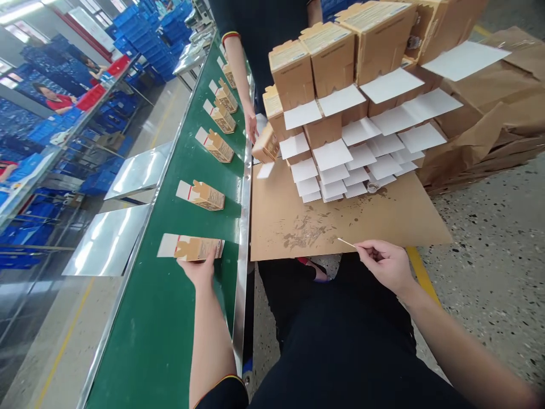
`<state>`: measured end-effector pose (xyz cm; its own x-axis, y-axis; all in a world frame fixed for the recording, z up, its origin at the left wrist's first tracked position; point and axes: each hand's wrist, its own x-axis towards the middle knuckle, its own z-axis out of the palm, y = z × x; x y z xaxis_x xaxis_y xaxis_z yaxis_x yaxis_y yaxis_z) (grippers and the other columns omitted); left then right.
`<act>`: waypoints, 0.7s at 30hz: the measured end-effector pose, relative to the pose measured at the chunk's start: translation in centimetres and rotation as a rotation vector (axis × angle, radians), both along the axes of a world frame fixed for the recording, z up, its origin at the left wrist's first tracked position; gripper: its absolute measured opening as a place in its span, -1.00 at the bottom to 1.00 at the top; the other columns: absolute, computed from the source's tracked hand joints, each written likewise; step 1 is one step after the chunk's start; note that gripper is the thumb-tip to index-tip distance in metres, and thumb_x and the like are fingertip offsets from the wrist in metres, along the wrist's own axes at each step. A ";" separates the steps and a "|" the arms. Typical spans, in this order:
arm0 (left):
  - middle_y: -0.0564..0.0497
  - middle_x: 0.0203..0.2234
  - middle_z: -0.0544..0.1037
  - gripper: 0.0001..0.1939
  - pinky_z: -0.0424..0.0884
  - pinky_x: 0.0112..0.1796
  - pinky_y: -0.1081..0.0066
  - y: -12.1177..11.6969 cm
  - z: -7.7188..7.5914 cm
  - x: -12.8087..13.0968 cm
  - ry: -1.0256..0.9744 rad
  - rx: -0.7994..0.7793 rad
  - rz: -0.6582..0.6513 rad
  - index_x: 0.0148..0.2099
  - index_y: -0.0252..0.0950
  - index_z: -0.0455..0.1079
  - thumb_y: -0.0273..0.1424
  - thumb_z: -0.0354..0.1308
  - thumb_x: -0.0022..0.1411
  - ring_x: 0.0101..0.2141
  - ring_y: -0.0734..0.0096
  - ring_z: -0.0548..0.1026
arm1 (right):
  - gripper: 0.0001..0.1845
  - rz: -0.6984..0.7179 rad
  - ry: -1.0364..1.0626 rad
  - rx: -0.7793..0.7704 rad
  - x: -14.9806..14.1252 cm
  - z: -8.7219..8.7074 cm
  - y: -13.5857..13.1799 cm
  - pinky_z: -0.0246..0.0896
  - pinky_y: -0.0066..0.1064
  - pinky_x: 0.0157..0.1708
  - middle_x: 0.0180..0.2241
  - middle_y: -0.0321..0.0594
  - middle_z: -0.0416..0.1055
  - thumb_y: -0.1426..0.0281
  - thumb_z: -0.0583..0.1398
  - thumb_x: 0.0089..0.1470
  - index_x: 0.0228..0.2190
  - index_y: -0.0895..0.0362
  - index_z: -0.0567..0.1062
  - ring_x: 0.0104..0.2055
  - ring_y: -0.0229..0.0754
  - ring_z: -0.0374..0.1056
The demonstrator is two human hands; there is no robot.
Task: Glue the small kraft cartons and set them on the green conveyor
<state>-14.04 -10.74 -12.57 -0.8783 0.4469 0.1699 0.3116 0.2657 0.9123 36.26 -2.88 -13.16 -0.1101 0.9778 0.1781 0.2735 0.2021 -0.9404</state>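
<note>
Pinching a thin pale stick (347, 242) between thumb and curled fingers, the right hand (383, 264) hangs at the near edge of a cardboard sheet (400, 221), the stick's tip over the board. To its left, the left hand (198, 272) grips a carton (191, 247) from the near side, thumb toward the right end and fingers toward the left. That carton is on a green belt (157, 329), a white flap sticking out on its left.

Beyond it, 5 more cartons (208, 196) sit spaced in a line up the belt, their white flaps also pointing left. Dark marks speckle the cardboard sheet. Left of the belt are 2 shiny panels (106, 241), well apart from the hands.

Farther up the sheet rises a stack of brown boxes (293, 71), rows of white flaps (332, 154) jutting toward the near side. A tilted box (264, 145) is just beside the stack; a co-worker's hand (251, 125) is right next to it, and I cannot tell whether they touch. Crumpled brown paper (498, 116) lies to the right of the stack. In the distance, blue crates (145, 34) are piled high, and a person in red (58, 102) is beside red bins (91, 98).
</note>
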 end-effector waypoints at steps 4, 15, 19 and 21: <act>-0.39 0.36 0.47 0.01 0.49 0.39 -0.11 -0.1 -1.0 -0.9 0.007 -0.078 0.006 0.30 -0.16 0.10 -0.27 0.64 -0.05 0.41 -0.13 0.52 | -0.71 0.044 0.011 -0.009 -0.8 -0.4 0.4 0.51 -0.35 -0.50 -0.49 -0.23 0.59 0.09 0.39 0.34 -0.34 0.00 0.74 -0.52 -0.17 0.50; -0.29 0.36 0.31 -0.06 0.29 0.46 -0.16 -0.6 -2.2 0.7 0.257 0.002 0.262 0.37 -0.13 0.04 -0.33 0.52 0.10 0.43 -0.08 0.37 | -0.69 -0.040 -0.073 0.039 2.2 0.0 1.0 0.57 -0.30 -0.45 -0.46 -0.20 0.62 0.05 0.41 0.32 -0.30 0.00 0.77 -0.50 -0.12 0.53; -0.13 0.13 0.41 -0.55 0.50 0.27 -0.04 2.8 -1.6 3.1 0.358 0.193 0.042 0.18 -0.12 0.23 -0.24 0.28 0.33 0.17 0.06 0.53 | -0.57 -0.235 -0.099 -0.003 5.9 -0.7 0.4 0.58 -0.24 -0.48 -0.52 -0.14 0.56 -0.09 0.43 0.27 -0.33 0.01 0.76 -0.53 -0.06 0.50; -0.10 0.06 0.47 -0.64 0.55 0.19 0.09 8.6 -0.4 4.5 0.212 0.202 -0.201 0.14 -0.13 0.34 -0.20 0.26 0.38 0.09 0.12 0.57 | -0.54 -0.249 -0.084 -0.023 6.1 -1.0 0.6 0.55 -0.22 -0.51 -0.54 -0.12 0.55 -0.13 0.44 0.23 -0.36 0.01 0.75 -0.55 -0.04 0.49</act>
